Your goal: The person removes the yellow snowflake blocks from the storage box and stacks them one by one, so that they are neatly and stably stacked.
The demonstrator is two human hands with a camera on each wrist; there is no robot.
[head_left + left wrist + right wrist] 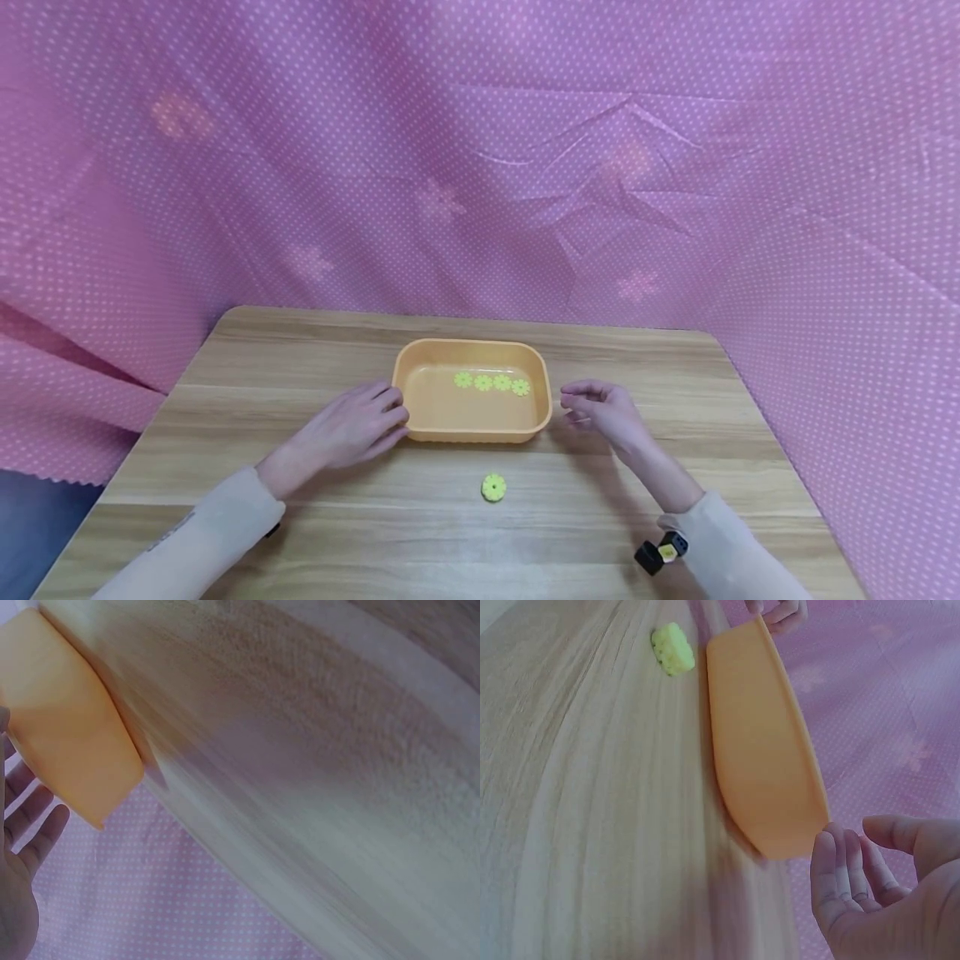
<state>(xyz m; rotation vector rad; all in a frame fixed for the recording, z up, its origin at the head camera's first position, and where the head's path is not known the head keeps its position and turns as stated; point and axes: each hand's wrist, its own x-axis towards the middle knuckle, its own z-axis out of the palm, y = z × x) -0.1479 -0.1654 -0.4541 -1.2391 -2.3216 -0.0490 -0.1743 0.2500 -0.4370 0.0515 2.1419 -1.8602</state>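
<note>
An orange rectangular tray (472, 435) with rounded corners sits on the table. Several flat yellow-green flower-shaped pieces (483, 382) lie in a row inside it, toward the back right. On the near side of the tray, a thicker yellow-green flower-shaped piece (493, 487) with a centre hole rests on the wood. My left hand (367, 423) is at the tray's left end, fingertips at the rim and fingers loosely spread. Beside the right end, my right hand (603, 410) holds nothing; its fingers are relaxed and slightly bent, with a small gap to the tray in the head view.
The wooden table (360, 533) has rounded back corners. Pink dotted cloth (480, 167) hangs behind it and along both sides. A small black device (660, 552) is strapped at the right wrist.
</note>
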